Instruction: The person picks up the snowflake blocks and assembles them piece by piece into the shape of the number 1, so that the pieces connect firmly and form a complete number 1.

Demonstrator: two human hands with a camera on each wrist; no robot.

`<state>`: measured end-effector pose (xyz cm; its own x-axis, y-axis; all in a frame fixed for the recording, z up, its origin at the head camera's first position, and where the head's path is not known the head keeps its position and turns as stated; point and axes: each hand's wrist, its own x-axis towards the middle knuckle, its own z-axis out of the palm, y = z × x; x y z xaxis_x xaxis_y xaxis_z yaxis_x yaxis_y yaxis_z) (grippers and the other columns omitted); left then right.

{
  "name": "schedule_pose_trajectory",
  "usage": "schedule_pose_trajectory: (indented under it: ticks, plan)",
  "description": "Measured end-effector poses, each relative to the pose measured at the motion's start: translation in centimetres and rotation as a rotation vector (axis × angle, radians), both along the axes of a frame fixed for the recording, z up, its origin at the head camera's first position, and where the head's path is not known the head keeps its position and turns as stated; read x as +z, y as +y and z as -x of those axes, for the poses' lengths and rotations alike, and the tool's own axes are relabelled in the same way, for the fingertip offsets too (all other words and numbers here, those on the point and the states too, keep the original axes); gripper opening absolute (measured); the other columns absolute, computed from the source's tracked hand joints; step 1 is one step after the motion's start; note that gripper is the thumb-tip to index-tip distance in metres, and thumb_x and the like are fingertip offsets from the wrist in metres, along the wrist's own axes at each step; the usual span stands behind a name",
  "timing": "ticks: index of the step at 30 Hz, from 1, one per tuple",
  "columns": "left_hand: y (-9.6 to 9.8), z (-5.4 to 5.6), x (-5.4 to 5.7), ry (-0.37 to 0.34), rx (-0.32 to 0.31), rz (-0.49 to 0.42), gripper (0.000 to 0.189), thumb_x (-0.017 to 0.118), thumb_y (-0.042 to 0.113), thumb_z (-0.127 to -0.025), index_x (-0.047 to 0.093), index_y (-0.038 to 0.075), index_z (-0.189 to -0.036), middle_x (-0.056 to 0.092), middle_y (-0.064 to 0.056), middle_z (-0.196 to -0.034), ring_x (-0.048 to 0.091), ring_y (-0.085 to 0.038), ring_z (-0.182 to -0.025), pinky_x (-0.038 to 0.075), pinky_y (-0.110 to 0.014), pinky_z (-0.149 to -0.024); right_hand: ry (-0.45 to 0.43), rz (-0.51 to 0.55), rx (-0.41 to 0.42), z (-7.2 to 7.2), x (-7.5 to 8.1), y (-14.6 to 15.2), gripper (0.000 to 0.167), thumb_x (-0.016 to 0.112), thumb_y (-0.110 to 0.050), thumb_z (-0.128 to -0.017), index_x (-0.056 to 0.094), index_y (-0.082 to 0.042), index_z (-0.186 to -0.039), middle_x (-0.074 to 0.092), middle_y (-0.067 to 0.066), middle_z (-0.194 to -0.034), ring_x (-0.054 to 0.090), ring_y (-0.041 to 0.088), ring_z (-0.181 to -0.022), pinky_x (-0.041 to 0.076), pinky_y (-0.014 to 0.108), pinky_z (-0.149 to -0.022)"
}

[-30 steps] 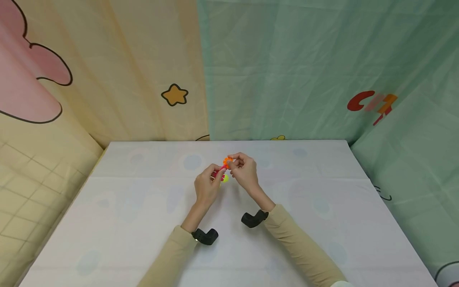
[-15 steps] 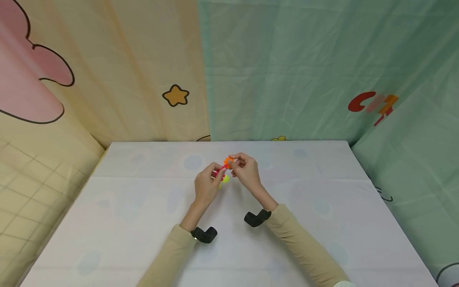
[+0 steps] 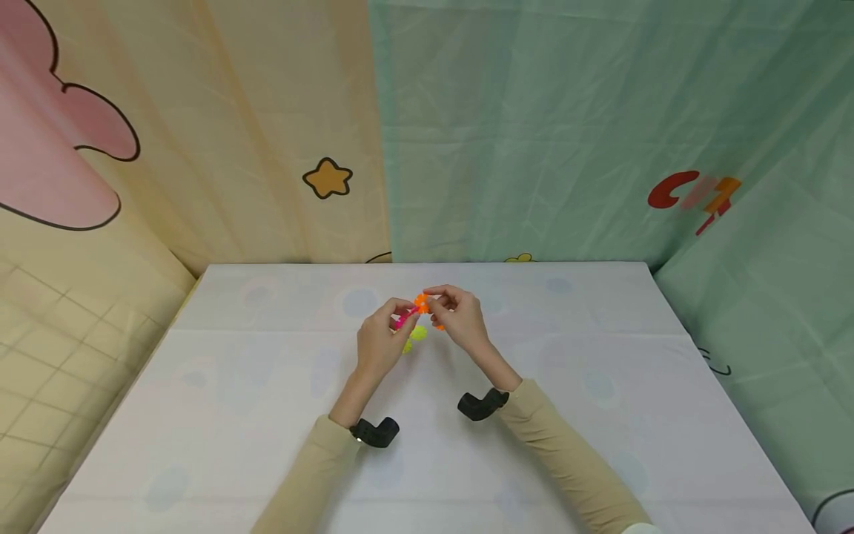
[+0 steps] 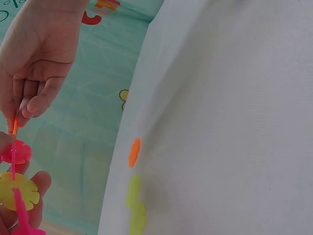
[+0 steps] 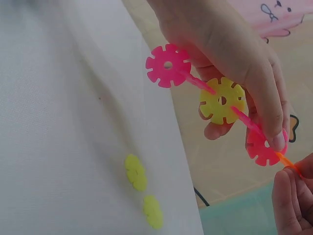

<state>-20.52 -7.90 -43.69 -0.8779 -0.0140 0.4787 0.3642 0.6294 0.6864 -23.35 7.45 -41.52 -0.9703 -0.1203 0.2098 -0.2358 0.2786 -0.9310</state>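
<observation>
My left hand (image 3: 382,343) slid a bit left, pinching the pink-yellow chain (image 5: 214,102) above the table (image 3: 267,415) | my right hand (image 3: 460,317) pinches an orange disc (image 3: 420,303) at its end | maybe not stuck

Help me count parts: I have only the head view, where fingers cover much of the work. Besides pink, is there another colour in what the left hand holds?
Observer: Yes. The right wrist view shows a yellow disc joined between pink pieces in the left hand.
Operator: What is its rim like?
Observer: Notched, with slots cut into it.
Operator: And the orange piece just below the right hand: held, or lying there?
Observer: Lying on the tabletop, apart from that hand, as the left wrist view shows.
</observation>
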Motion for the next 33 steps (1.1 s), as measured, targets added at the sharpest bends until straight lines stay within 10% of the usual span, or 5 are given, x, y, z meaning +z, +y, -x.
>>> schedule_pose_trajectory:
  ticks: [14, 24, 33]
  plan:
    - [-0.4, -0.1, 0.0, 0.000, 0.036, 0.052, 0.026, 0.075, 0.025, -0.083, 0.067, 0.009, -0.102, 0.072, -0.009, -0.085, 0.058, -0.018, -0.061, 0.046, -0.022, -0.054, -0.009, 0.003, 0.024, -0.1, -0.2, -0.3, 0.019, 0.063, -0.012, -0.090, 0.068, -0.004, -0.107, 0.068, 0.023, -0.080, 0.061, 0.012, -0.056, 0.055, 0.022, -0.058]
    - [-1.4, 0.0, -0.3, -0.051, 0.086, 0.047, 0.027, 0.074, 0.027, -0.085, 0.067, 0.011, -0.105, 0.071, -0.010, -0.089, 0.057, -0.019, -0.063, 0.044, -0.024, -0.056, -0.032, -0.010, 0.015, 0.2, -1.0, 0.0, 0.021, 0.062, -0.017, -0.093, 0.067, -0.003, -0.109, 0.068, 0.024, -0.089, 0.062, 0.045, -0.072, 0.051, 0.020, -0.055]
    - [-2.3, 0.1, -0.4, -0.051, 0.112, 0.022, 0.025, 0.071, 0.027, -0.087, 0.065, 0.012, -0.106, 0.070, -0.010, -0.088, 0.061, -0.021, -0.063, 0.045, -0.029, -0.057, -0.002, -0.125, -0.063, 1.0, -2.5, 0.8, 0.021, 0.066, -0.014, -0.089, 0.069, -0.004, -0.107, 0.069, 0.013, -0.089, 0.061, 0.022, -0.065, 0.051, 0.023, -0.054]
